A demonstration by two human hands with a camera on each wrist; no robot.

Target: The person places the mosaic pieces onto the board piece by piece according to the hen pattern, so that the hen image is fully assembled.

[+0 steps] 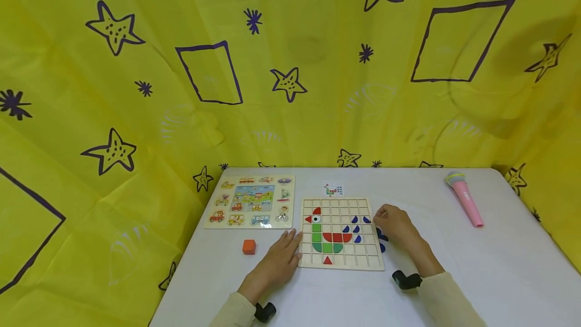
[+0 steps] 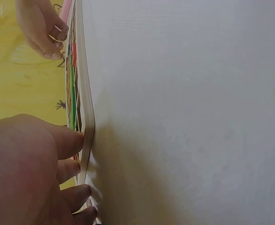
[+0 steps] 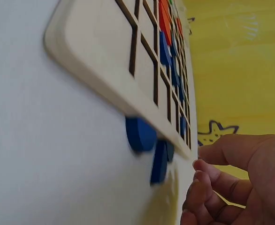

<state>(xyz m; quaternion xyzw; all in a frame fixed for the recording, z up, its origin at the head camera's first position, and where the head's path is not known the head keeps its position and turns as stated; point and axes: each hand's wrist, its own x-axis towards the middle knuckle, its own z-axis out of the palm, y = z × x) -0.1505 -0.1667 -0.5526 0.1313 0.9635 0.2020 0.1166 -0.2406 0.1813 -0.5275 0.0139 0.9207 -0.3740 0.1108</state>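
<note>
A wooden grid board lies on the table, with red, green and blue pieces forming a bird shape; a round eye piece sits near its top left. My left hand rests at the board's left edge, its fingers touching the side. Just off the upper right edge, my right hand has loosely curled fingers, close to a blue piece on the grid. No piece shows between the right thumb and fingers. Several loose blue pieces lie beside the board below that hand.
A small picture card lies behind the board. To the left are a vehicle puzzle and an orange cube. A pink toy microphone lies at the far right. Yellow patterned cloth hangs behind the white table.
</note>
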